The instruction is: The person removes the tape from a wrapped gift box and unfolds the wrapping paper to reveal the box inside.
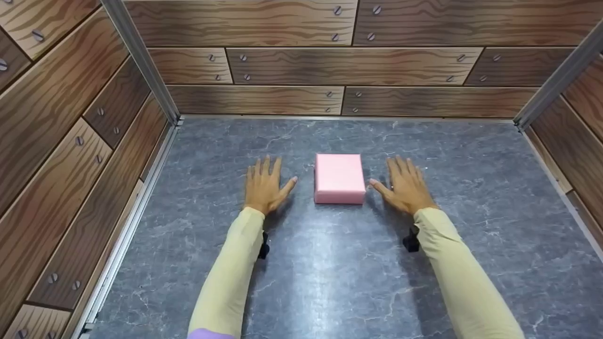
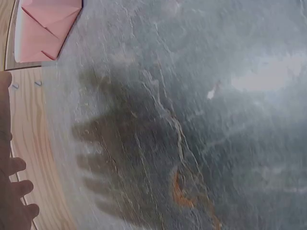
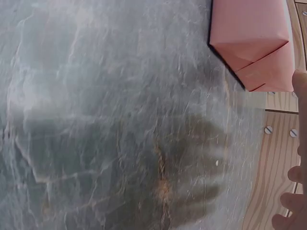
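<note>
A pink wrapped box [image 1: 339, 172] lies flat between the left hand [image 1: 264, 187] and the right hand [image 1: 407, 188], its near edge running crosswise and creased ends facing either hand; foreshortening leaves its long axis unclear. Both hands stand apart from it, fingers extended, thumbs towards it. A grey marbled surface [image 1: 207, 150] spreads beneath; wood-plank-patterned walls [image 1: 353, 66] rise beyond and beside the hands.

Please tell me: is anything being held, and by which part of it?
Nothing is held: the left grip and right grip flank the pink wrapped box, fingers extended.
</note>
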`<move>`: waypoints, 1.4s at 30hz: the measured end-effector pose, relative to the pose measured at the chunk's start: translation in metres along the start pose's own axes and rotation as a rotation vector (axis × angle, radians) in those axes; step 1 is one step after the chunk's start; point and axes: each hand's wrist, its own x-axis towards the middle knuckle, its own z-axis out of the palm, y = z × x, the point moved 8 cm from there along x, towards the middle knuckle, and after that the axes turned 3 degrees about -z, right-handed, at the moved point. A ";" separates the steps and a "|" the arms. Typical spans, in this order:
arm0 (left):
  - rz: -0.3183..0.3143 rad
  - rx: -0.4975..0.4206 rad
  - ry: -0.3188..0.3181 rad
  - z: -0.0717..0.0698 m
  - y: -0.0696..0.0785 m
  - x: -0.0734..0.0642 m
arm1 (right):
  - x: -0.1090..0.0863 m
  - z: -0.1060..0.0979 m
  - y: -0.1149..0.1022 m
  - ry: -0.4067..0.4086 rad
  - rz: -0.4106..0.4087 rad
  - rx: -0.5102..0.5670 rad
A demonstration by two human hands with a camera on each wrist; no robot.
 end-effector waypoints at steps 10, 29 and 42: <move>-0.018 -0.199 0.011 -0.002 0.014 0.003 | 0.006 -0.001 -0.005 0.020 0.043 0.192; -0.172 -0.826 -0.117 0.019 0.041 0.006 | 0.012 0.009 -0.015 0.062 0.241 0.633; -0.179 -1.016 -0.152 0.033 0.060 0.005 | 0.017 0.035 -0.022 -0.053 0.394 0.898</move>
